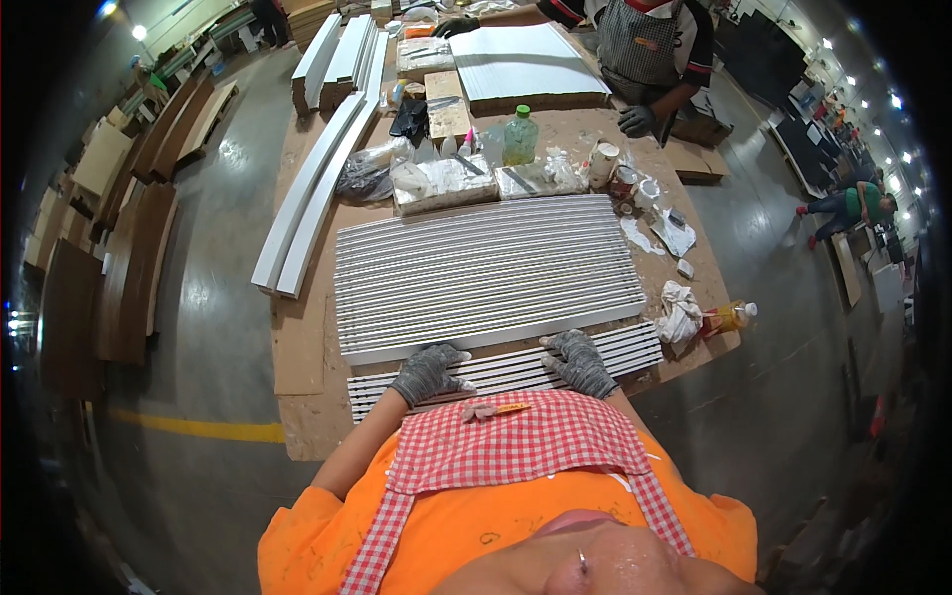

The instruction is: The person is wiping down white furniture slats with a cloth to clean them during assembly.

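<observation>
Many narrow white slats lie side by side in a large group (486, 273) on the work table, with dark gaps between them. Nearer my body is a smaller row of white slats (625, 352), partly covered by my hands and apron. My left hand (429, 373), in a grey glove, rests on the left part of this row, its thumb and fingers apart. Gloved the same way, my right hand (578, 363) rests farther right with fingers spread. The fingertips of both hands reach toward the front edge of the large group. Neither hand visibly grips a slat.
Wrapped blocks (443, 184), a green-capped bottle (520, 137) and small cups (603, 162) stand beyond the slats. At right are a crumpled rag (679, 311) and a bottle of yellowish liquid (729, 317). Long white boards (317, 198) lie left. A co-worker's gloved hand (637, 121) is near a white panel (526, 64).
</observation>
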A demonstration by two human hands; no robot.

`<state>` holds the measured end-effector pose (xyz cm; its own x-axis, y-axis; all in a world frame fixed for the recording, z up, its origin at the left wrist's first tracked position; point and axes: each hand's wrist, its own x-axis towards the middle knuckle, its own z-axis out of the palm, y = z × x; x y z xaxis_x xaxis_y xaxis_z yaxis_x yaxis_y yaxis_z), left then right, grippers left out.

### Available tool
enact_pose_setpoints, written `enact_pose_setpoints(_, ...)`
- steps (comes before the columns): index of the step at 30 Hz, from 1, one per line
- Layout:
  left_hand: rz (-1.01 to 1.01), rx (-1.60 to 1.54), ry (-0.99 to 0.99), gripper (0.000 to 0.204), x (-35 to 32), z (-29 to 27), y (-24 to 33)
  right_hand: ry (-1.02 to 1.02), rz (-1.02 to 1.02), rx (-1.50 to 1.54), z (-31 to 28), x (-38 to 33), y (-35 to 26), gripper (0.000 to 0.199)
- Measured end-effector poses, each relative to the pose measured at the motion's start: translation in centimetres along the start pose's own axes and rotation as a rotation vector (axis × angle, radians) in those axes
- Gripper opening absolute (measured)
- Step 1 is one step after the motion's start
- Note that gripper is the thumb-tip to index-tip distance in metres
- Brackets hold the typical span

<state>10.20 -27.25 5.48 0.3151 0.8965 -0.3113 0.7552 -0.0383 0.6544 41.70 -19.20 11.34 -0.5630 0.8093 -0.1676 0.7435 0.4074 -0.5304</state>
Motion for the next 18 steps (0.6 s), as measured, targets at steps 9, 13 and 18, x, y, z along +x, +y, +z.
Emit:
enact_pose_setpoints(9, -0.007, 0.038, 0.01, 0.064, 0.2, -1.3, 1.6, -0.087, 0.046, -0.22, 0.0, 0.6, -0.7, 0.057)
enact_pose_setpoints(13, -0.001, -0.074, 0.018, 0.057, 0.0, -0.4, 0.7, -0.133, 0.041, -0.202, -0.7, 0.8, -1.2, 0.068)
enact_pose_setpoints(18, -0.017, -0.385, -0.006, 0.063, 0.6, 0.9, -1.5, -0.178, 0.032, -0.197, -0.8, 1.3, -1.2, 0.075)
